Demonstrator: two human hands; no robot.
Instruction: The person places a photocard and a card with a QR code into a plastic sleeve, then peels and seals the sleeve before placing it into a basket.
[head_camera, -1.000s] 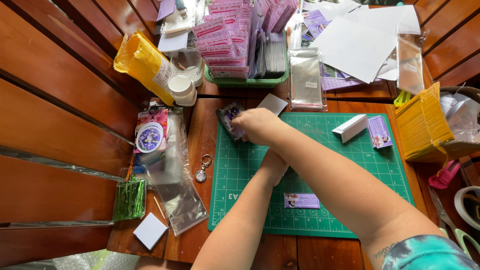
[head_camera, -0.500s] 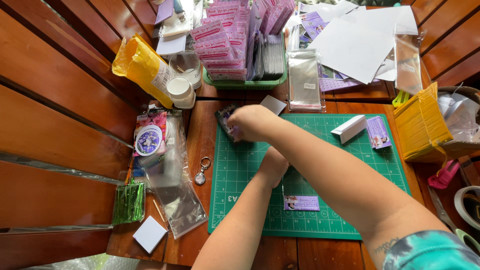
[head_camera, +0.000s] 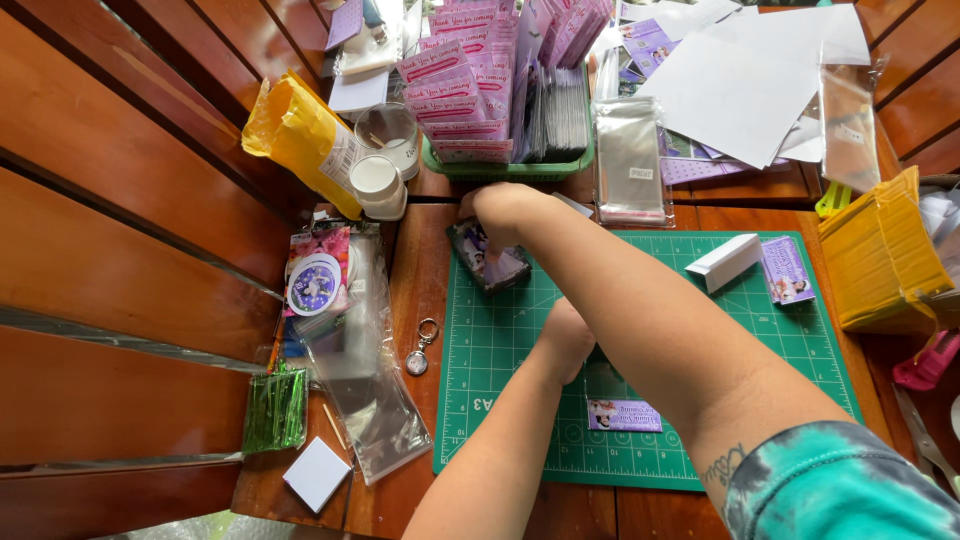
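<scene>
My right hand (head_camera: 503, 208) reaches across to the far left corner of the green cutting mat (head_camera: 760, 330). It hovers at the top of a small stack of photo cards (head_camera: 492, 265), just in front of the green basket (head_camera: 510, 170). Its fingers curl down out of sight. My left hand (head_camera: 565, 340) rests on the mat as a loose fist, partly under my right forearm. It sits at the top end of a clear sleeve (head_camera: 612, 385) that carries a purple label (head_camera: 625, 414).
The basket holds pink and purple cards. Around the mat lie a yellow packet (head_camera: 300, 135), two small jars (head_camera: 380, 180), clear bags (head_camera: 365, 400), a keyring (head_camera: 421, 350), green twist ties (head_camera: 273, 410), a white box (head_camera: 722, 262), white sheets (head_camera: 750, 80) and yellow envelopes (head_camera: 885, 255).
My right hand has moved a little farther away, from over the card stack toward the basket's front edge. The left hand has stayed on the mat.
</scene>
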